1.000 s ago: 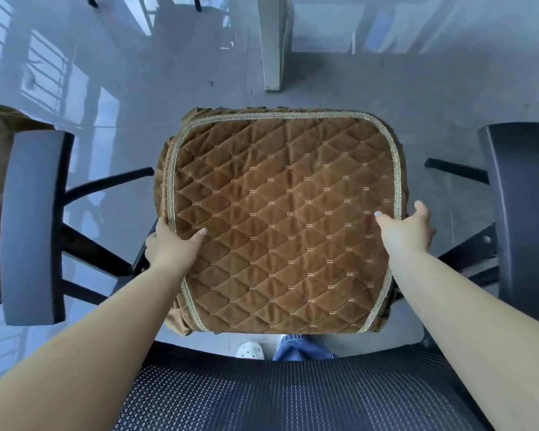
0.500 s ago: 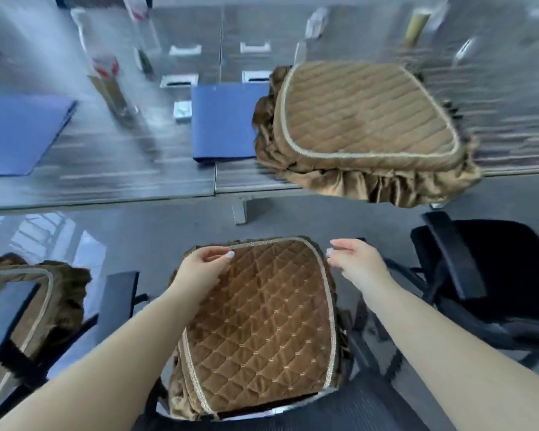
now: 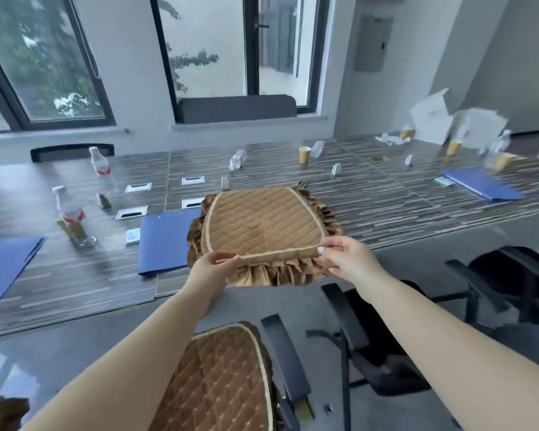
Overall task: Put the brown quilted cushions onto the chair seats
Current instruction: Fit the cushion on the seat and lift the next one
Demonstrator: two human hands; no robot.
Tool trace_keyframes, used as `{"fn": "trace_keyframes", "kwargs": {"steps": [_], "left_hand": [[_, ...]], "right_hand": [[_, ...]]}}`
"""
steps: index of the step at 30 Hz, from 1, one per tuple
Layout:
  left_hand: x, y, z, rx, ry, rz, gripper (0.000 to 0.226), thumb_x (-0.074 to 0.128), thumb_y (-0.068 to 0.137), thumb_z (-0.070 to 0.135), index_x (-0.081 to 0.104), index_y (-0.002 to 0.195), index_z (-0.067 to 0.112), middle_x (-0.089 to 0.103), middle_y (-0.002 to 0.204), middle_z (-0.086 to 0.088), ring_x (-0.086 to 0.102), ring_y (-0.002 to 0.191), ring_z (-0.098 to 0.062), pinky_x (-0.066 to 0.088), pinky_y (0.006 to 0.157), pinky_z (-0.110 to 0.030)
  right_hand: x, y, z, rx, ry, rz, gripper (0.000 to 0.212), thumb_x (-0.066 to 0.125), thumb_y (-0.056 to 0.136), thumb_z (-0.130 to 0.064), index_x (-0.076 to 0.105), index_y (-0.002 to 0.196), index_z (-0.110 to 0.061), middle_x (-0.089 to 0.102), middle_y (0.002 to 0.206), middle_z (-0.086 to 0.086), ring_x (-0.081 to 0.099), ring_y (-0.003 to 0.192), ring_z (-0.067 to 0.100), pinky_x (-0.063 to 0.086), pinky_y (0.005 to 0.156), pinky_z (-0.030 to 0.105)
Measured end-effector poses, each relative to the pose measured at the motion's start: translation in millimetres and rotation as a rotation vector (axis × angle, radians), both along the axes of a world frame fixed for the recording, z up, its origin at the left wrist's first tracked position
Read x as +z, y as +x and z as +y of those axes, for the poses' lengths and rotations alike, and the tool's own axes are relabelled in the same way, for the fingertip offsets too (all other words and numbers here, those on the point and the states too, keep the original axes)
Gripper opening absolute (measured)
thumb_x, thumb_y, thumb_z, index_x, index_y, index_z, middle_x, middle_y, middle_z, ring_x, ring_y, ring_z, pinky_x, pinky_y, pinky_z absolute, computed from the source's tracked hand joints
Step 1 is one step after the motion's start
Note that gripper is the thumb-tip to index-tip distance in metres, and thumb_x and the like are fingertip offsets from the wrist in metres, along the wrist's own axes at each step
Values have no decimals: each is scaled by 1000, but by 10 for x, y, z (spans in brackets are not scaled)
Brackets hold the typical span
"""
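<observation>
A brown quilted cushion (image 3: 262,222) with a ruffled edge lies on the long striped table (image 3: 386,197), its near edge hanging over the table's front. My left hand (image 3: 213,269) pinches that near edge at its left corner. My right hand (image 3: 346,259) pinches it at the right corner. A second brown quilted cushion (image 3: 221,381) lies on the seat of the chair just below me, partly hidden by my left forearm. A black office chair (image 3: 386,343) with a bare seat stands to the right of it.
Blue folders (image 3: 165,237) lie on the table beside the cushion, with water bottles (image 3: 69,213), paper cups (image 3: 305,154) and name stands. Another black chair (image 3: 517,284) stands at the far right. Part of a third brown cushion (image 3: 3,412) shows at the bottom left.
My hands left the cushion on the chair seat and rose to the table. They now pinch the near edge of the cushion lying there. My view tilted up to the table and windows.
</observation>
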State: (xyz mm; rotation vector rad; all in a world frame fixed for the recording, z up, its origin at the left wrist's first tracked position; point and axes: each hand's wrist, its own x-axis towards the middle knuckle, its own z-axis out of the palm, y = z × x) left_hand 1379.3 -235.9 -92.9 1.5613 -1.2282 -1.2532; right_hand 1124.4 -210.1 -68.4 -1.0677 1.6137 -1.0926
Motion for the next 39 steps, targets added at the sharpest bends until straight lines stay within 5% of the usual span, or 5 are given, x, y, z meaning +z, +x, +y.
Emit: {"fn": "trace_keyframes", "kwargs": {"steps": [13, 18, 27, 32, 39], "left_hand": [[213, -1612, -352, 201, -62, -19, 22, 68, 87, 29, 65, 104, 17, 69, 96, 0, 66, 96, -17, 52, 73, -32], [96, -1582, -488, 274, -7, -39, 13, 68, 86, 32, 65, 95, 24, 69, 99, 1, 66, 99, -18, 54, 93, -42], [-384, -1159, -1476, 362, 58, -84, 29, 66, 87, 32, 63, 113, 19, 67, 109, 2, 62, 103, -19, 52, 77, -34], [-837, -749, -2365, 420, 91, -228, 41, 67, 87, 28, 56, 125, 14, 62, 121, -2, 56, 101, -18, 41, 82, -32], [-1575, -292, -3179, 318, 153, -699, 71, 70, 81, 37, 41, 141, 12, 39, 147, -15, 39, 134, -31, 36, 104, -47]], "right_hand": [[120, -1996, -617, 87, 9, 12, 19, 65, 87, -16, 61, 105, -23, 67, 99, 2, 65, 93, 15, 51, 85, 33], [-21, -2083, -1053, 161, 40, 37, 20, 64, 88, -17, 58, 107, -21, 65, 106, 5, 64, 95, 15, 50, 95, 41], [-446, -1760, -2212, 248, 143, 247, 27, 68, 84, -21, 58, 110, -21, 62, 107, 2, 59, 98, 20, 49, 93, 40], [-854, -1499, -3111, 271, 199, 332, 41, 70, 84, -22, 56, 122, -14, 59, 104, 2, 56, 95, 20, 42, 81, 29], [-1653, -1287, -3878, 279, 341, 615, 69, 72, 79, -36, 43, 139, -17, 48, 138, 14, 48, 124, 31, 41, 100, 40]]}}
